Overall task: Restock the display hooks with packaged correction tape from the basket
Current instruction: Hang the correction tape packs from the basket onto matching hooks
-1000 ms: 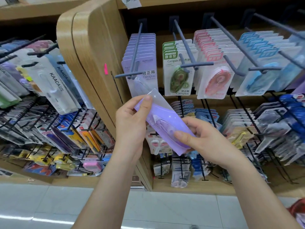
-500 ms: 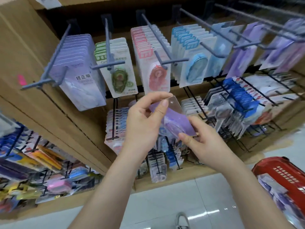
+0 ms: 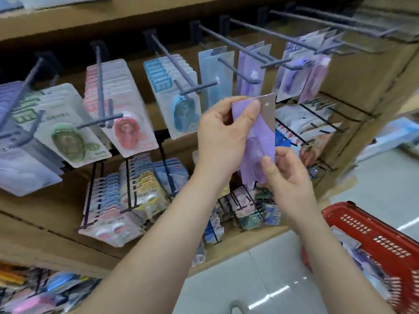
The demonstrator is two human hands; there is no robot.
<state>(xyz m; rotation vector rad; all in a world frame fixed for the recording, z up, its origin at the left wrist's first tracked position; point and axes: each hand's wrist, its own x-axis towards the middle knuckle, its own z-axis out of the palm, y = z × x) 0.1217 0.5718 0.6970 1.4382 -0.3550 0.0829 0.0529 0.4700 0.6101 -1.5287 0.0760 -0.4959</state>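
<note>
I hold a purple correction tape package (image 3: 260,141) upright in front of the shelf with both hands. My left hand (image 3: 222,137) pinches its upper part, thumb across the front. My right hand (image 3: 285,173) pinches its lower edge. The package's hang hole sits near its top right corner. Grey display hooks (image 3: 249,55) stick out above, and a few purple packages (image 3: 251,69) hang on the one just above my hands. The red basket (image 3: 385,239) stands on the floor at lower right, with more packages inside.
Hooks to the left carry green (image 3: 68,137), red (image 3: 129,130) and blue (image 3: 181,105) tape packages. Further purple packs (image 3: 303,75) hang at the right. Black wire racks (image 3: 127,193) of small packs fill the lower shelf. Pale floor tiles lie below.
The view has swung right along the shelf. My hands have turned the purple package from slanted to nearly upright and carried it toward the purple hooks. More of the red basket shows.
</note>
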